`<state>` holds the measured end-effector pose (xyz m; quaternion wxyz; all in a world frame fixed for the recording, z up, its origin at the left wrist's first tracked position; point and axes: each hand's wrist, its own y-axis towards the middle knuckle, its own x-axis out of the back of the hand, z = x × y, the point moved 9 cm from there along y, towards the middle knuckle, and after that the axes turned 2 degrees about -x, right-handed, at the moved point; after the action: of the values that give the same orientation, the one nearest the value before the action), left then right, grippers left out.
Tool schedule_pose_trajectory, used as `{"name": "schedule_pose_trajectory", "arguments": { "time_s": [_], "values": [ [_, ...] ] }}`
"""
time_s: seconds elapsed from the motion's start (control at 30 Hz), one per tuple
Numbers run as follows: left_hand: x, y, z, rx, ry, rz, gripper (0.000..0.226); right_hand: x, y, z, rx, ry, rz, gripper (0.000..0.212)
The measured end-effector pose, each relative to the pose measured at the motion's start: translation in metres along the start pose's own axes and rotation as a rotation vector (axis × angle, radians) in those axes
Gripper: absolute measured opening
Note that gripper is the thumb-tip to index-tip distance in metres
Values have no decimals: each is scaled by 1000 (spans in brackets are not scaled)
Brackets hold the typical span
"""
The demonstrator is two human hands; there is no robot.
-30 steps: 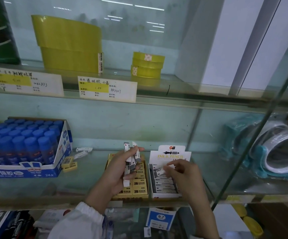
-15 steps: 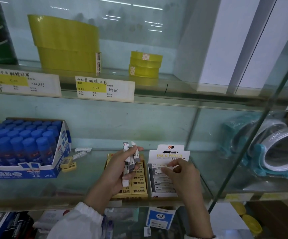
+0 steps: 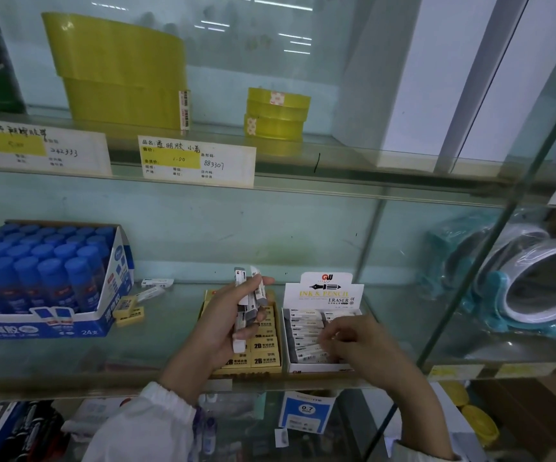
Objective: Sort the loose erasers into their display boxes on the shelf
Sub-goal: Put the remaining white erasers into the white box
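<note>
While your left hand (image 3: 223,325) grips a bundle of grey-and-white erasers (image 3: 248,301) upright at the centre of the frame, fingers curled round them and thumb across the front, they hang above the yellow 2B box (image 3: 256,371), not yet put away. Just right of it, the white display box (image 3: 325,291) already shows rows of sleeved erasers. Your right hand (image 3: 360,345) sits over its near rows with fingers bent down onto them; blur hides whether they pinch one or merely press.

I judge the sort about midway. Both boxes look well filled, but the bundle is left, and so are the strays on the glass shelf (image 3: 70,355) at centre left: two white erasers (image 3: 157,282) and some yellow erasers (image 3: 130,310) beside the blue glue-stick box (image 3: 36,323).

Compared with half a second earlier, your right hand has dropped from the back of the white box toward its front, and the eraser it held up is no longer visible at its fingertips. Your left hand has barely shifted.
</note>
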<state>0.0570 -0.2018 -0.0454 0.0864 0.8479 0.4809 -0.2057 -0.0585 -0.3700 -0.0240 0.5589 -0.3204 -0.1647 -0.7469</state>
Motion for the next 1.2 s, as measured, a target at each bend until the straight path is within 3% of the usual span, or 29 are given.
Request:
{"name": "schedule_pose_trajectory", "arguments": {
  "time_s": [0.17,0.3,0.5,0.7,0.93,1.1,1.2],
  "values": [
    [-1,-1,0,5,-4,6,35,2,1,8,71,-177,0,9],
    [-2,-1,0,2,2,2,34,-1,1,7,91,-144,85,10],
    [-2,-1,0,-1,6,10,35,14,22,24,156,-221,-316,25],
    [-2,-3,-3,-11,4,2,36,0,33,27,169,-331,-317,15],
    [-3,-3,-3,-9,-7,5,36,0,29,24,257,-209,-283,5],
    [-2,-2,-2,-4,-7,7,36,1,24,25,305,-188,-206,30],
    [-2,-2,-2,-3,-13,8,35,-3,26,23,305,-216,-122,21]
  ]
}}
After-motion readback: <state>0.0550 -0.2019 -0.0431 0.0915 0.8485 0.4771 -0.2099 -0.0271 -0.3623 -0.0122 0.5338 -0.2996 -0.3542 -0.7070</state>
